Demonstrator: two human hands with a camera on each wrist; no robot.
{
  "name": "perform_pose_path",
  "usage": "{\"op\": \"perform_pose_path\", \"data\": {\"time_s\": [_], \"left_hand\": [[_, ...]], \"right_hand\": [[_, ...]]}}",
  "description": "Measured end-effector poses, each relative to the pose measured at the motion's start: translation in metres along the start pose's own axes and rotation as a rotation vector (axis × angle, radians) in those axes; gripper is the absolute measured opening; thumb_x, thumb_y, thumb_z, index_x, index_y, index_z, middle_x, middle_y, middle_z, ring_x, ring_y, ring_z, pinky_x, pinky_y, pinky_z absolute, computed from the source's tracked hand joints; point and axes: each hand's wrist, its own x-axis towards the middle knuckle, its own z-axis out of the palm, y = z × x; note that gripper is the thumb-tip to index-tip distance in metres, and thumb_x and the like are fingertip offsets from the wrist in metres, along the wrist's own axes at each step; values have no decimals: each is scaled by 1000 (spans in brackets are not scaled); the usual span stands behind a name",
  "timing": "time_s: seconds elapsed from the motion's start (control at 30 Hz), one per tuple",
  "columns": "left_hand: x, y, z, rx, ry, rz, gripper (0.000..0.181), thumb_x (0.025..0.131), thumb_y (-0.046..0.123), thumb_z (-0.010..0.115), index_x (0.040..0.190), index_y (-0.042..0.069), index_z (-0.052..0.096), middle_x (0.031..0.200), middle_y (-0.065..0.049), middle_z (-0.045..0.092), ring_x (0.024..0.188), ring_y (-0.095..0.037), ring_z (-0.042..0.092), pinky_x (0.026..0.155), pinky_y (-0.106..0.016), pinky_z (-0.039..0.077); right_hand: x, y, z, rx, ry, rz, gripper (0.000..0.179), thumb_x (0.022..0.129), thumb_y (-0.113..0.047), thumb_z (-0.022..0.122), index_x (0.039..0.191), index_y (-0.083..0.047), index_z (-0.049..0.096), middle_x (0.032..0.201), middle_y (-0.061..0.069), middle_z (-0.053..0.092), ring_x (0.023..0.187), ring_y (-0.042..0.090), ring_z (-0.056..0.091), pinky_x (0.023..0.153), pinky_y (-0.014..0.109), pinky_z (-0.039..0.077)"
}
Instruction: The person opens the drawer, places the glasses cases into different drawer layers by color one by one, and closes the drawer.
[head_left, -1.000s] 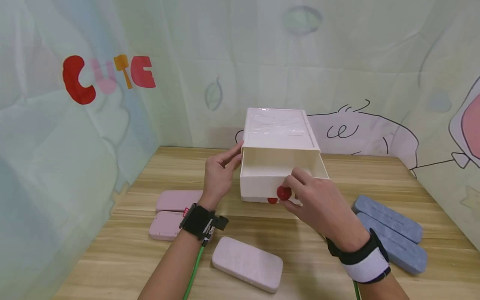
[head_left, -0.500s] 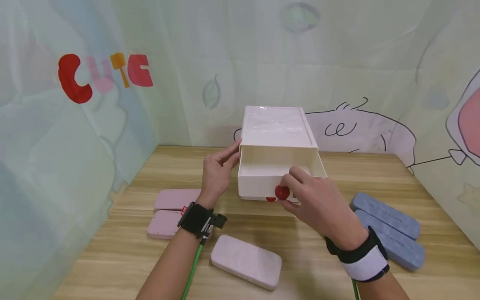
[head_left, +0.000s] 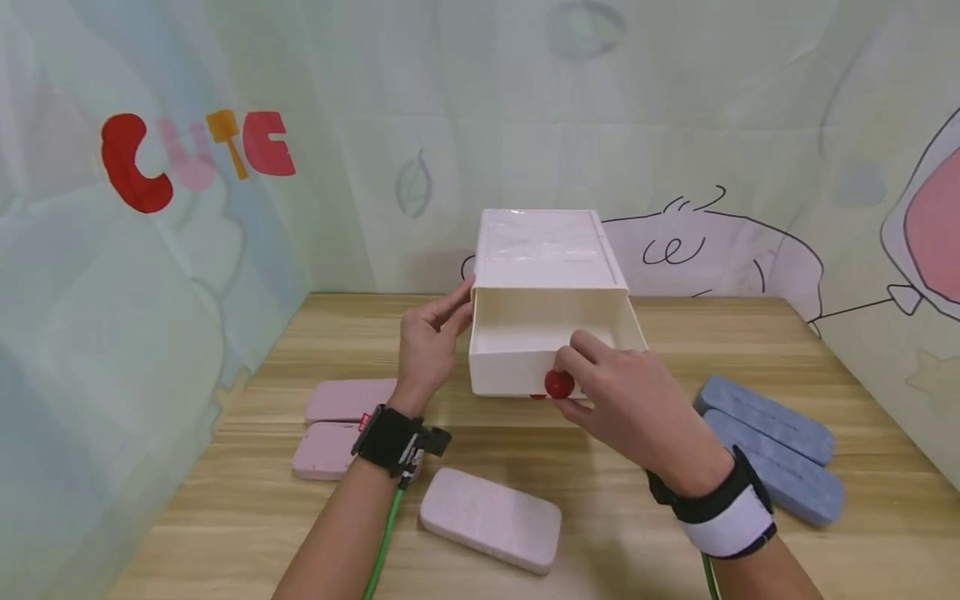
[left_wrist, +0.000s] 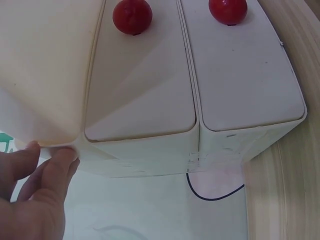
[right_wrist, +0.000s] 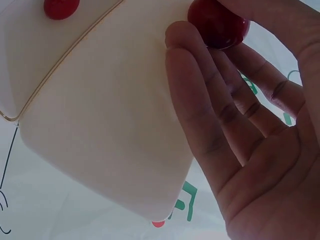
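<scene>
A white drawer cabinet stands at the back of the table, its top drawer pulled out and showing a bare inside. My right hand pinches that drawer's round red knob between thumb and fingers. In the right wrist view the same red knob sits at the fingertips. My left hand touches the cabinet's left side near the upper front edge, as the left wrist view also shows. Below, two closed drawers carry red knobs of their own.
Two pink cases lie at the left, partly behind my left wrist. A pale pink case lies in front, and two blue cases at the right. A printed cloth hangs behind the table.
The top drawer has come slightly farther out toward me, with my right hand on its knob. My left hand stays at the cabinet's side. The head view has shifted a little.
</scene>
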Motion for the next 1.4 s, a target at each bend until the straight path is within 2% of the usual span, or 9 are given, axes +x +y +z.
{"op": "perform_pose_path", "data": {"time_s": [0.43,0.8,1.1,1.4], "left_hand": [[-1,0,-1,-17,-10,-11,39,96,6,67,134,16,66,140,-7,64,128,-19,63,96,-22,55],[0,-2,-1,-32,-9,-5,39,96,4,67,134,14,67,138,-8,65,127,-19,64,96,-22,55],[0,2,-7,-8,5,-5,40,96,4,67,134,16,67,138,-8,65,127,-20,64,95,-22,55],[0,-1,-2,-3,-15,-2,39,97,6,67,135,16,66,139,-6,65,127,-17,64,97,-22,54]], "right_hand": [[1,-7,-5,-16,-36,9,32,77,-23,90,89,-12,62,84,-2,57,58,9,52,50,21,44],[-1,-8,-6,-60,-40,-13,34,77,-27,90,89,-14,61,84,-4,56,56,8,50,48,21,42],[1,-12,-7,-28,-27,-32,35,78,-24,88,89,-14,57,84,-5,54,55,8,47,49,21,42],[-3,-12,-10,-46,-34,-25,33,78,-23,87,89,-13,57,82,-4,53,53,9,46,47,21,40]]}}
